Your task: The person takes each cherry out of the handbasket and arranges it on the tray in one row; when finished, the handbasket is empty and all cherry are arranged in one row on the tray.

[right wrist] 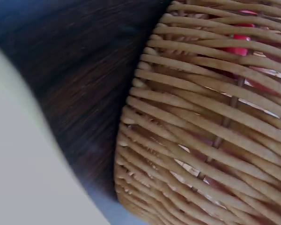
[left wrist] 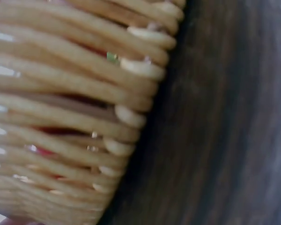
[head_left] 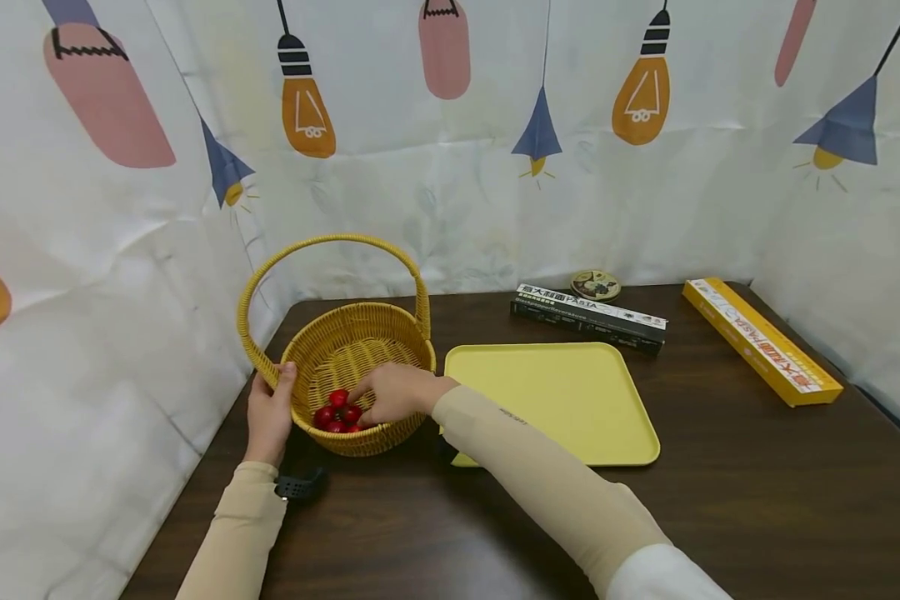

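Note:
A yellow woven basket [head_left: 360, 446] with a tall arched handle [head_left: 330, 240] stands at the left of the table. My left hand [head_left: 268, 417] grips it on its left side, by the foot of the handle. Inside, several small, shiny red round fruits [head_left: 324, 417] lie together near the front wall. My right hand [head_left: 397, 392] reaches over the rim from the right, thumb and fingers at these fruits; whether they pinch one cannot be made out. Both wrist views show mainly the wicker wall [left wrist: 61, 103], [right wrist: 192, 103], with bits of red showing through the weave.
A yellow tray [head_left: 547, 392] lies right of the basket, partly under my right forearm. Behind it are a black pasta box [head_left: 588, 317] and a round patterned object [head_left: 596, 285]. A yellow pasta box [head_left: 761, 342] lies at the far right. Printed white cloth hangs around the table.

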Demonstrator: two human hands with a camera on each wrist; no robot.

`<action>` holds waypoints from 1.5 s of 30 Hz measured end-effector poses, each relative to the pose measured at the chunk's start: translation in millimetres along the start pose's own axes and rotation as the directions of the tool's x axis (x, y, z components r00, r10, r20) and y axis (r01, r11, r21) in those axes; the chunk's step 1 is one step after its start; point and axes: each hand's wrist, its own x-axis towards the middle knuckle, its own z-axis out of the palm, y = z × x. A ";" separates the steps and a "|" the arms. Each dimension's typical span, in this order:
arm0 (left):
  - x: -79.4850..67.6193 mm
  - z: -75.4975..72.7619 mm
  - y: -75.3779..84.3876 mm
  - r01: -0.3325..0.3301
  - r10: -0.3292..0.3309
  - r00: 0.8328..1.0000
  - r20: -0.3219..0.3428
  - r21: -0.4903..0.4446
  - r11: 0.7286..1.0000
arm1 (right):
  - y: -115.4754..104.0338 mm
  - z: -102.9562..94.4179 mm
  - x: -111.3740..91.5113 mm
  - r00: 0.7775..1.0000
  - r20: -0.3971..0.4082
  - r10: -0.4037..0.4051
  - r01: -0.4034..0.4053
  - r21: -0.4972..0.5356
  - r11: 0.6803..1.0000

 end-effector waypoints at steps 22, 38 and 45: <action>-0.1 -5.6 -1.9 -0.041 0.041 0.999 -0.004 0.077 0.996 | -0.8 -1.6 4.9 0.996 0.061 -0.066 0.059 0.119 0.991; -3.5 -3.8 -2.4 -0.083 0.090 0.996 -0.025 0.192 0.978 | 6.7 -7.1 -18.2 0.984 -0.068 -0.164 0.172 0.134 0.976; -3.0 -4.4 0.2 -0.072 0.075 0.997 -0.010 0.161 0.984 | 21.9 -8.3 -44.7 0.930 -0.342 -0.136 0.228 0.247 0.942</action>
